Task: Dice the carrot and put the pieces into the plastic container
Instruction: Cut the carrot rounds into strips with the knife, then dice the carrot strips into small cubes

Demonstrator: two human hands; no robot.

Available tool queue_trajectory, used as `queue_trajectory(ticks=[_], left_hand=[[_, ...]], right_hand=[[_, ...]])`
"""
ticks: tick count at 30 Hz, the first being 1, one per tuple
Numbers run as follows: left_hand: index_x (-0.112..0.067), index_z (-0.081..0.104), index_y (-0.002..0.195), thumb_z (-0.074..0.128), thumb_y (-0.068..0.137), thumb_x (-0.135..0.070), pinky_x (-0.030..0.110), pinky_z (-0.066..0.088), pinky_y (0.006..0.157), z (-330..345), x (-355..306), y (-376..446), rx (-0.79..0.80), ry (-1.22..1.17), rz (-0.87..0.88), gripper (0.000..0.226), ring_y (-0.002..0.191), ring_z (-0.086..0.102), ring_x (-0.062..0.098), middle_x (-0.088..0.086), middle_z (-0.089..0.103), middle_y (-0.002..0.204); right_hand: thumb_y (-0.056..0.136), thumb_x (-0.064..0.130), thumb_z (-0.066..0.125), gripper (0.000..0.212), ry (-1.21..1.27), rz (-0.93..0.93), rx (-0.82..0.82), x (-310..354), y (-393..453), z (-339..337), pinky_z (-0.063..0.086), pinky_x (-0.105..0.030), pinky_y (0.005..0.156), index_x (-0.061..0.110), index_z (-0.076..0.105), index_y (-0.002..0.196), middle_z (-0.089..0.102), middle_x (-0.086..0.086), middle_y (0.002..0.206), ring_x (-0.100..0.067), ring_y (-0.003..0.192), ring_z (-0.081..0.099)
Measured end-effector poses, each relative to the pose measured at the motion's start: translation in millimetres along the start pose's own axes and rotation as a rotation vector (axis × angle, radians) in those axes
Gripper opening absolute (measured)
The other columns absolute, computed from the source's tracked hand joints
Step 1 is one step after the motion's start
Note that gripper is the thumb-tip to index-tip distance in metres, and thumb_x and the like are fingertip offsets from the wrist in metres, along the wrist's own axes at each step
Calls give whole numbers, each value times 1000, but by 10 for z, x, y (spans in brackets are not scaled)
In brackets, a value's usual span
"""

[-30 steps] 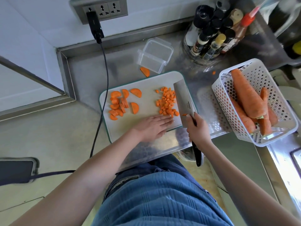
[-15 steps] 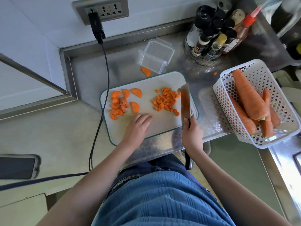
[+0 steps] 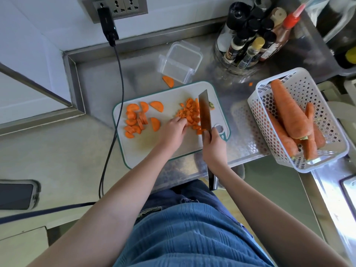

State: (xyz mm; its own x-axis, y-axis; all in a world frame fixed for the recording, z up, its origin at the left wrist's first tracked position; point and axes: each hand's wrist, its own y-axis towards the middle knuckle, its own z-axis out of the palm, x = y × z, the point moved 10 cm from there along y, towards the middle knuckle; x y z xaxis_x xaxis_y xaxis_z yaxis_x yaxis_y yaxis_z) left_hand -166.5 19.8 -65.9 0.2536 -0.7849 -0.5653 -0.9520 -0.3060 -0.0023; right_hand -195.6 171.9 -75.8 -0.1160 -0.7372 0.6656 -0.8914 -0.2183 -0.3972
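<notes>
You're gathering: your left hand (image 3: pixel 174 130) touches the heap of small orange carrot dice (image 3: pixel 187 114), fingers slightly curled, pressing it against the steel cleaver (image 3: pixel 204 112) gripped by your right hand (image 3: pixel 213 149). Next, lift them into the clear plastic container (image 3: pixel 180 61) at twelve o'clock; half-moon carrot slices (image 3: pixel 137 118) at nine remain uncut.

A kitchen: steel counter (image 3: pixel 248 132), cutting board (image 3: pixel 169 147), seasoning bottles (image 3: pixel 250 43), carrot basket (image 3: pixel 327 116).

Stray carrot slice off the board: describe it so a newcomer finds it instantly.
Start at the white cutting board on the steel counter. Just past its far edge stands a clear plastic container. The stray carrot slice lies on bare metal at the container's near-left corner, the only half-moon off the board.
</notes>
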Motion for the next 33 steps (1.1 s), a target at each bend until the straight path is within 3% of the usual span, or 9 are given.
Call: queue_trajectory(ticks=[3,5,7,13,15,19,24,30,33], left_hand=[[-5,65,93,53,86,-7,38,51,59,-163,-152,-112,-120,17,120,14,83,58,27,10,62,89],[-2,59,120,42,86,-5,35,47,82,-133,-388,-262,-112,76,332,39,104,51,25,13,61,113],[-3,45,137,36,85,-1,31,29,104,4,-547,-371,-5,97,466,53,127,37,22,12,50,138],[-9,16,149,40,85,4,31,3,116,306,-329,-403,217,247,368,70,145,6,18,5,15,157],[-7,16,148,44,88,4,31,1,116,241,-227,-384,181,250,311,67,144,5,20,7,13,157],[1,35,142,39,88,3,36,21,114,-250,-152,-351,-106,54,177,54,138,26,27,17,32,149],[1,52,115,41,90,1,37,40,99,-850,-184,-418,-478,-46,65,27,110,51,34,18,48,118],[2,60,103,44,90,-4,46,44,88,-752,-147,-386,-382,14,73,21,99,53,33,16,57,105],[-2,64,107,48,90,-10,44,42,94,-588,-386,-381,-240,121,294,25,105,54,29,12,62,109]], right_hand=[[100,31,38,28,77,-1,-4,0,11,-53,53,-53,59,15,37,78,50,-4,64,-29,60,51],[98,30,37,26,126,-17,19,-2,-11,-72,52,-57,59,18,37,75,49,-4,63,-30,60,51],[91,32,32,21,182,-28,45,-3,-30,-66,51,-57,60,19,40,77,50,-6,63,-30,59,50],[84,36,28,36,349,1,-18,23,-30,-172,39,-44,54,4,44,87,42,-10,63,-23,55,38],[91,37,28,33,257,-76,-61,137,-18,-274,40,-45,55,6,40,84,41,-7,61,-23,55,39],[101,27,36,23,-288,-292,-108,321,-12,-395,31,-33,49,10,39,87,46,-4,58,-30,51,44],[85,17,66,17,-607,-555,-234,415,-88,-406,33,-27,44,6,54,88,59,-10,62,-32,50,56],[86,15,65,25,-679,-599,-215,426,-79,-276,47,-35,52,15,63,111,65,-15,79,-37,62,61],[85,18,66,34,-715,-601,-230,417,-86,-271,49,-36,54,19,61,119,67,-15,82,-37,65,62]])
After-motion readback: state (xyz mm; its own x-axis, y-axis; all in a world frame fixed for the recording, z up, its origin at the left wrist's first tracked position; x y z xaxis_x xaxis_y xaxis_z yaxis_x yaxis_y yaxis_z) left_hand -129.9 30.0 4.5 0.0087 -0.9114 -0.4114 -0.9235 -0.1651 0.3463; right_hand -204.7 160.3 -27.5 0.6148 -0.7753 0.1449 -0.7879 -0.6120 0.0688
